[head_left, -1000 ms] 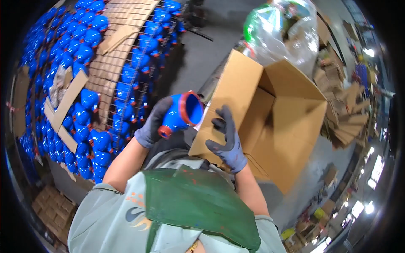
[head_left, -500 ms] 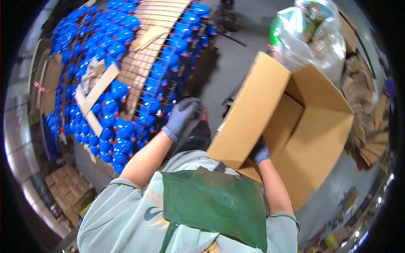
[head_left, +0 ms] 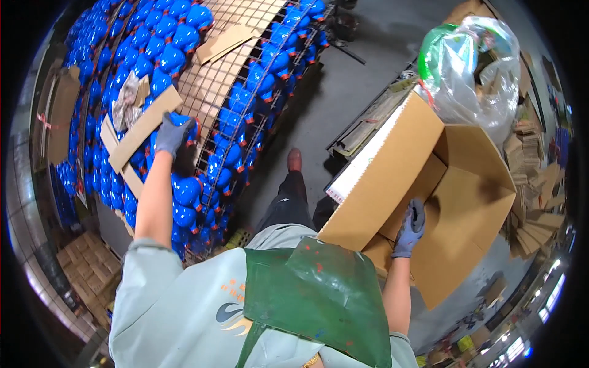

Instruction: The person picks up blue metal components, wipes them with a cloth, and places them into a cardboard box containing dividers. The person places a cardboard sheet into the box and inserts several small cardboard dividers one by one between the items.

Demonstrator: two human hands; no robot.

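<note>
My left hand (head_left: pixel 173 134), in a grey glove, reaches onto a pile of glossy blue rounded pieces with red ends. Its fingers close around one blue piece (head_left: pixel 189 124) beside a cardboard strip (head_left: pixel 146 129). On my right, a large brown cardboard box (head_left: pixel 469 211) lies tilted with its opening toward me. My gloved right hand (head_left: pixel 410 230) is within that opening, near the flaps, its fingers loosely extended. Nothing shows in it, though its palm side is partly hidden.
A wire-mesh rack (head_left: pixel 205 132) holds the blue pieces and flat cardboard (head_left: pixel 230 42). Behind the box are a white-topped stand (head_left: pixel 374 150) and a clear plastic bag (head_left: pixel 454 73). Folded cardboard (head_left: pixel 534 202) stacks at far right; brown cartons (head_left: pixel 89 273) stand at lower left.
My left hand has moved left and forward from beside the rack onto the blue pieces. The right hand, half hidden before, now shows inside the box opening. My view has shifted slightly.
</note>
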